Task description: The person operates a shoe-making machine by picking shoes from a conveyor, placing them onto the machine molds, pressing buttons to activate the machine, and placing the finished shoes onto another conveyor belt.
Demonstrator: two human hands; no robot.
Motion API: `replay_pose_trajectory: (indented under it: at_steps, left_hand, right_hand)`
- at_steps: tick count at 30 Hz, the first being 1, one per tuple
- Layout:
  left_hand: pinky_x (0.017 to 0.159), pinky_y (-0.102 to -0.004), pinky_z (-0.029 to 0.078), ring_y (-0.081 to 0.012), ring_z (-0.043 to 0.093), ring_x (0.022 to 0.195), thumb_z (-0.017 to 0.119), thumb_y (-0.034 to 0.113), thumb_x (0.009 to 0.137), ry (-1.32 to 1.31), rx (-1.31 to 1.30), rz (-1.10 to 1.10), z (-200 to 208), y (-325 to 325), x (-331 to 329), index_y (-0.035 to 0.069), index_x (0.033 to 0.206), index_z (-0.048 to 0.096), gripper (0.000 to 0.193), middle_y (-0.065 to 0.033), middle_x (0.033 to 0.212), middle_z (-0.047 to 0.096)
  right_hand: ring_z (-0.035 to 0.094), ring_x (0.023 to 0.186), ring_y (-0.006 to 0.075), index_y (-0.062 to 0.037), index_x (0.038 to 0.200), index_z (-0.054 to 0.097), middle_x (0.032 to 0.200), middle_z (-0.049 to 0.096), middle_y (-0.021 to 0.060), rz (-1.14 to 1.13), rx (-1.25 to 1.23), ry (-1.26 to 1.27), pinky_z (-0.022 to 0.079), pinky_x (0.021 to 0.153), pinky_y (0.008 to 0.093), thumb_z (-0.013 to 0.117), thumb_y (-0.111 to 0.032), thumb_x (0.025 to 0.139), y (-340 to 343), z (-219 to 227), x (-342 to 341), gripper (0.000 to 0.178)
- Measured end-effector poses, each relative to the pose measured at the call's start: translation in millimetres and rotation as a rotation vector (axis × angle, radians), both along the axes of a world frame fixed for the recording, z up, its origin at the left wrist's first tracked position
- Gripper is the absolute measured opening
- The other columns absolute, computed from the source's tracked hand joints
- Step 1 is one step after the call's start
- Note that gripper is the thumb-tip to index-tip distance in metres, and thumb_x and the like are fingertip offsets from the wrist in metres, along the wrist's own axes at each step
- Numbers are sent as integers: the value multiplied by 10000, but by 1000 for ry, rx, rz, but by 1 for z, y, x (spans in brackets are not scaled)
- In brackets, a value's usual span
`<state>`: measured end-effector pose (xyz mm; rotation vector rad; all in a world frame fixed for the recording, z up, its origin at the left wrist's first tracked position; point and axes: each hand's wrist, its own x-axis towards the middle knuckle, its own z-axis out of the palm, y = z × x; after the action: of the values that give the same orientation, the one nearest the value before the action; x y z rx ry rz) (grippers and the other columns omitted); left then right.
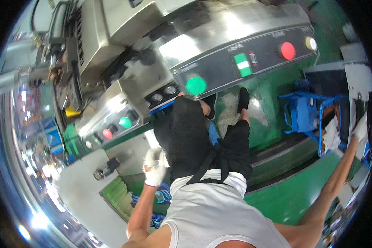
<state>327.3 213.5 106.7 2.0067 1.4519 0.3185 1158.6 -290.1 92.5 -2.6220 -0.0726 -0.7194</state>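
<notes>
Two gloves (pixel 154 177) are worn; fingers of the left hand (pixel 154 167) are loosely bent near black trousers (pixel 188 136); whether anything is gripped there, or by the right hand (pixel 361 128), cannot be told.

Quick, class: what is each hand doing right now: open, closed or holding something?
Left hand: partly curled; whether it holds anything cannot be told.
Right hand: near the dark rim; its grip cannot be told.

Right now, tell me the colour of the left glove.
The left glove is white; it shows best in the head view.
</notes>
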Motion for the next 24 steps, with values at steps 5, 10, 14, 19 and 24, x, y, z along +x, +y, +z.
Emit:
replay_pose_trajectory:
  at_steps: [5, 10, 14, 19, 24]
  left_hand:
    - [785, -357, 551, -189, 685, 853, 673, 171, 1040, 223, -28, 551, -17, -22, -233, 30, 1153, 656, 181, -100, 967, 709]
    - [772, -405, 567, -226, 706, 809, 679, 184, 1036, 480, -27, 929, -1, -164, -377, 15, 1160, 665, 210, -109, 935, 746]
    - [1074, -436, 500, -299, 629, 1251, 908, 217, 829, 379, -348, 1025, -14, -281, -364, -5, 1489, 469, 823, -206, 1388, 631]
    - [1196, -463, 409, -379, 511, 1424, 987, 221, 712, 170, -395, 977, -86, -328, -291, -23, 1556, 399, 1057, -243, 1542, 499]
    - [974, -385, 561, -262, 698, 1109, 983, 159, 709, -53, -327, 1233, -107, -244, -270, 12, 1409, 573, 825, -156, 1242, 699]
  right_hand:
    - [572, 1380, 352, 71, 1480, 546, 1539, 554, 227, 484, 94, 344, 426, 1191, 430, 727, -265, 1033, 177, -116, -281, 588]
    - [561, 1418, 301, -11, 1606, 408, 1540, 552, 242, 867, 389, 999, 474, 1149, 397, 705, -150, 1030, 317, -97, -491, 663]
    - [625, 1352, 270, -15, 1587, 455, 1546, 568, 191, 1207, 171, 1038, 507, 1116, 391, 678, -87, 1022, 368, -51, -542, 612]
    - [655, 1304, 270, -13, 1565, 485, 1475, 628, 202, 1448, -50, 1009, 511, 1115, 390, 689, -73, 999, 419, -15, -594, 604]
    - [717, 1192, 282, -15, 1534, 502, 1347, 694, 223, 1657, -174, 1218, 584, 1017, 394, 738, -111, 975, 462, -7, -660, 614]
